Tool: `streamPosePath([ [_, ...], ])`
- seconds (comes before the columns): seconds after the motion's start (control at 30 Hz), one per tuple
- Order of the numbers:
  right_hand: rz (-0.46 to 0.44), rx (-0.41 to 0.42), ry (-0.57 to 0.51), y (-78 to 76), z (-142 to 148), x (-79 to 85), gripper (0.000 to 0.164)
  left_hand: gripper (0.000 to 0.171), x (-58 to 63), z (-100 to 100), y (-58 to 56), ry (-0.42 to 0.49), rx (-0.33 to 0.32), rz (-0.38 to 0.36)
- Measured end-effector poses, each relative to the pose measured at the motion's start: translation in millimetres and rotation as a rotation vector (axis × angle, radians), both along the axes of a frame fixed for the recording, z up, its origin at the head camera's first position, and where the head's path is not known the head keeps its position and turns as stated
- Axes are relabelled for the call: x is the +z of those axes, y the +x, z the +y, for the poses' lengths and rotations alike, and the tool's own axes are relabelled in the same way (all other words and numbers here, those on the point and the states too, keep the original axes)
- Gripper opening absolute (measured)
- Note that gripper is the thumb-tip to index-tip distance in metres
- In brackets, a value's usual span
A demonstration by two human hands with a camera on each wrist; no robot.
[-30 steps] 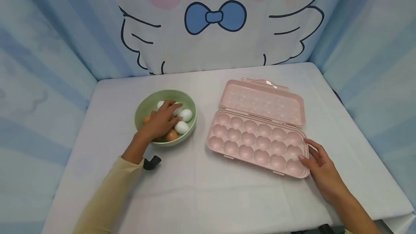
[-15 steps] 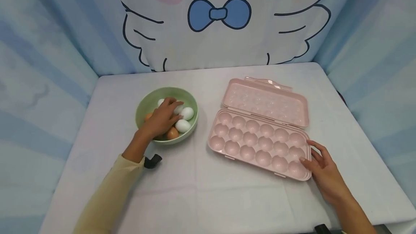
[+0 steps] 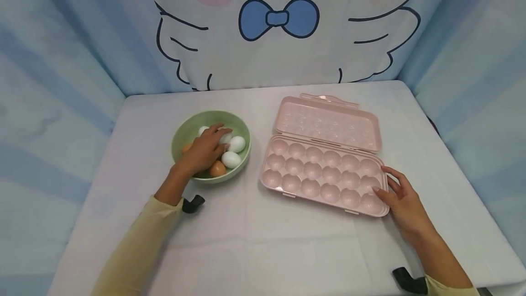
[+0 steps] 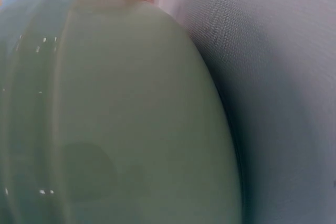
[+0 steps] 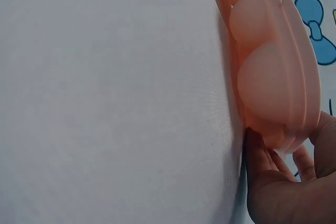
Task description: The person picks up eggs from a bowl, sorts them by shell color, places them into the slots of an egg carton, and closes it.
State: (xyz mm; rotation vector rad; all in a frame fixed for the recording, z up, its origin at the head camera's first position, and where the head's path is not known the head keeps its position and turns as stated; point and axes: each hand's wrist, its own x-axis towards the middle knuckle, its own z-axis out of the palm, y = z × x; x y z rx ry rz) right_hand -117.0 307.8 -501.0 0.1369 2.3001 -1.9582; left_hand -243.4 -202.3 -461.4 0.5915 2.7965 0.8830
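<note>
On the left, a green bowl (image 3: 207, 118) contains white and brown eggs. My left hand (image 3: 199, 153) reaches down into it, index finger and thumb on either side of a white egg (image 3: 225, 139); its palm hides some of the other eggs. Nearer the rim lie another white egg (image 3: 231, 159) and a brown egg (image 3: 217, 168). In the left wrist view the bowl's outer wall (image 4: 142, 103) fills most of the picture. To the right, a pink egg carton (image 3: 330, 174) lies open with bare cups. My right hand (image 3: 404, 207) grips its right end, thumb over the rim, fingers underneath (image 5: 257, 153).
A white cloth (image 3: 263, 245) covers the table. The carton's lid (image 3: 328, 122) is folded back behind the cups. Blue curtains (image 3: 472, 81) enclose both sides, and a printed backdrop (image 3: 275, 58) hangs behind the table's far edge.
My right hand has shifted the carton slightly back and to the left, its right end swinging away from me. The left hand stays in the bowl, its thumb drawn in slightly toward the white egg.
</note>
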Motion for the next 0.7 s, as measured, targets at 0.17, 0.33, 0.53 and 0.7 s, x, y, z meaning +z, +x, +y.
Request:
streamPosePath([
  [0.17, -0.009, 0.004, -0.058, -2.6, 1.0, -1.4, 0.069, 0.046, 0.4, 0.5, -1.6, 0.001, 0.001, 0.016],
  [0.33, -0.002, 0.015, -0.063, -2.8, 1.3, -2.7, 0.069, 0.048, 1.4, 2.0, -2.5, -0.033, 0.015, 0.038],
  [0.53, -0.001, 0.006, -0.055, -2.2, 1.9, -3.8, 0.07, 0.051, 0.0, 2.6, -4.3, -0.041, 0.024, 0.049],
  [0.7, -0.005, 0.008, -0.059, -2.0, 0.9, -6.0, 0.07, 0.049, 1.2, 1.4, -3.5, 0.007, 0.086, 0.018],
])
